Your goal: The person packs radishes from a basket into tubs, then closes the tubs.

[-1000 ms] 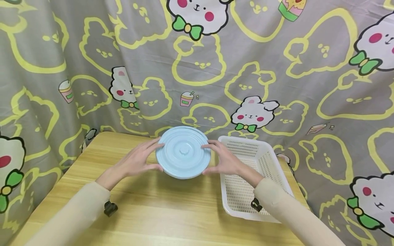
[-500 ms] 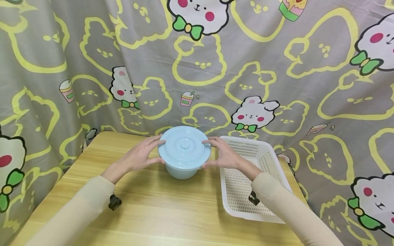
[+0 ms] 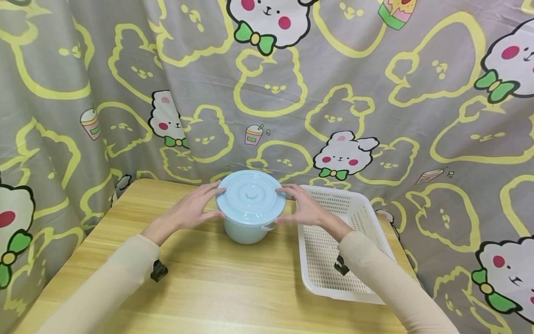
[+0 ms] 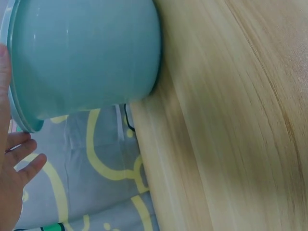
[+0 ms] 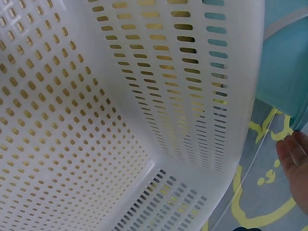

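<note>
Lowered round ribbed lid [image 3: 251, 197] now sits level on smooth blue plastic pot [image 3: 246, 230], both hands [image 3: 189, 211] [image 3: 304, 209] gripping lid's rim.

You see one light blue pot [image 3: 246, 231], one round lid [image 3: 251, 197], one white perforated basket [image 3: 333, 260], one wooden worktop [image 3: 217, 287] and your two hands.

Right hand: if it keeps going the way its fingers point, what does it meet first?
The right hand points left, fingertips already at the rim of the pale blue lid. It would press into that lid first, probably; the left hand grips the opposite rim.
</note>
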